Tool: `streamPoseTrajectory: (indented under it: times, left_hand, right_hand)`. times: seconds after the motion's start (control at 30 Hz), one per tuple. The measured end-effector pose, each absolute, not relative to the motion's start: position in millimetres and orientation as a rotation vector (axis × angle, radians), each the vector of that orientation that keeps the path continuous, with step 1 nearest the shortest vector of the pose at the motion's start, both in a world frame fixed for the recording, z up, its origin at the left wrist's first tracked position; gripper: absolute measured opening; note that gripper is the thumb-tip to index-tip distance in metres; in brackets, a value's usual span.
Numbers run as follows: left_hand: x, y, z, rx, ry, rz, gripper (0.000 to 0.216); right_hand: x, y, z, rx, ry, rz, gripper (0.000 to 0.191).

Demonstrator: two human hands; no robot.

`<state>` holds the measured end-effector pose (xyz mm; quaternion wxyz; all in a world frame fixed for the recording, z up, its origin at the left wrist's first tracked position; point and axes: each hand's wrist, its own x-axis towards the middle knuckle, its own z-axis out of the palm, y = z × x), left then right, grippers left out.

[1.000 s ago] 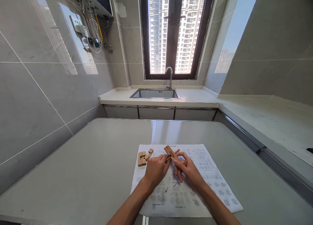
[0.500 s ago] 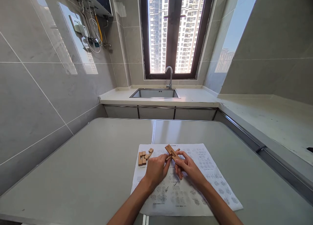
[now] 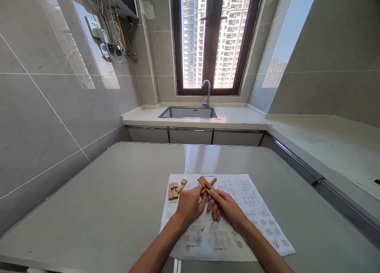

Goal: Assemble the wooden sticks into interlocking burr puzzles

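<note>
My left hand (image 3: 189,206) and my right hand (image 3: 226,207) meet over a printed paper sheet (image 3: 252,217) on the grey table. Together they hold two notched wooden puzzle bars (image 3: 207,183) that cross each other in an X, just above the sheet's far edge. My left fingers pinch the lower end of one bar; my right fingers pinch the other from the right. Several loose wooden puzzle pieces (image 3: 175,189) lie on the sheet's far left corner, a short way left of my left hand.
The grey table (image 3: 103,201) has a seam down its middle. Beyond it a white counter holds a steel sink (image 3: 189,113) with a tap (image 3: 206,91) under a window. A second counter (image 3: 326,146) runs along the right. Tiled walls stand on both sides.
The two bars now cross as a clear X; a second ago one lay nearly along the other. My hands shifted slightly left and nearer. The loose pieces have not moved.
</note>
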<state>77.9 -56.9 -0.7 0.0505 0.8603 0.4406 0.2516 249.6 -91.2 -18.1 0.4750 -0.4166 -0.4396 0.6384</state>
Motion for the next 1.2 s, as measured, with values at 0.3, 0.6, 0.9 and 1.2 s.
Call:
streamPoseTrajectory:
  times: [0.3,0.6,0.9,1.2]
  left_hand:
    - [78.1,-56.6,-3.6,2.688,1.327,0.753,0.021]
    - [78.9,-57.0,-3.1,2.646,1.316,0.8,0.018]
    - [82.0,-59.3,5.1,2.604,1.299,0.842,0.02]
    - [80.4,-62.1,-0.9,2.558,1.274,0.848,0.019]
  right_hand:
    - [251.0,-86.2,-28.6,-1.082,-0.911,1.631,0.049]
    - [251.2,-87.0,-27.0,-1.129,-0.893,1.562,0.048]
    - [252.2,-88.9,-22.2,-1.092,-0.903,1.402,0.05]
    - [263.2,-87.9,-18.4,-1.043,-0.674,1.344,0.044]
